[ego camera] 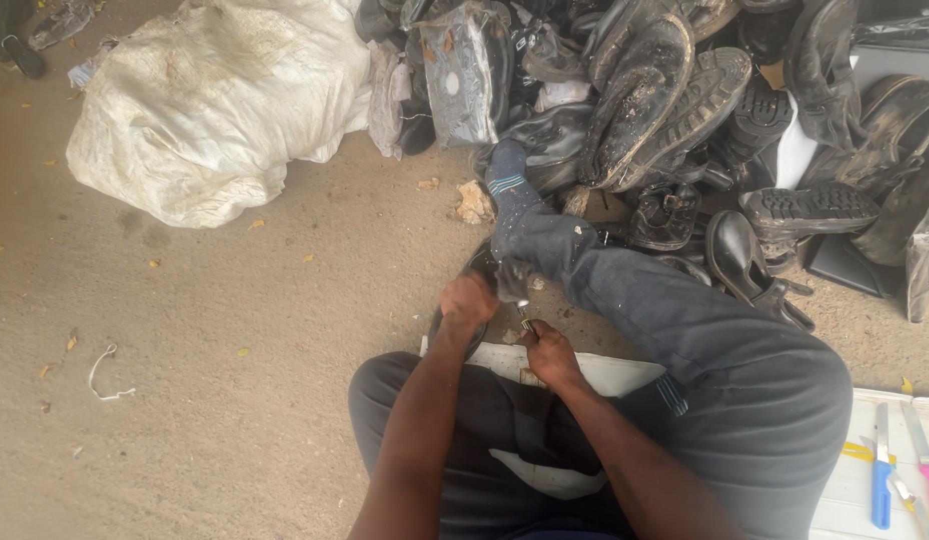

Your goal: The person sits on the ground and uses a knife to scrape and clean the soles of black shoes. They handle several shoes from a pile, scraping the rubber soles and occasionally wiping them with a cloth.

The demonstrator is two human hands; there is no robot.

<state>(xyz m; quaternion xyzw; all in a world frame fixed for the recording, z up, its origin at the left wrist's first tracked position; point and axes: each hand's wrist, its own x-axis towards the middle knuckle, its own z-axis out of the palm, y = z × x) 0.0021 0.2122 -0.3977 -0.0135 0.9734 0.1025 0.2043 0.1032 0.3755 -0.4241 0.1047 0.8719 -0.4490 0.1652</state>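
— What is being worked on?
— A dark shoe [481, 268], lying on the sandy ground [234, 330] just below the outstretched leg [624, 290]. The left hand [468, 302] is closing over it, pressing it down.
— And the other?
— The right hand [546, 345] is gripping a small tool [526, 322] beside it. A shoe pile [684, 110] and white sack [214, 110] are lying beyond.

Both forearms reach forward and converge between the knees. Left hand [468, 302] curled into a closed grip, knuckles up. Right hand [547, 347] just beside it, fingers folded tight, wrist bent slightly inward.
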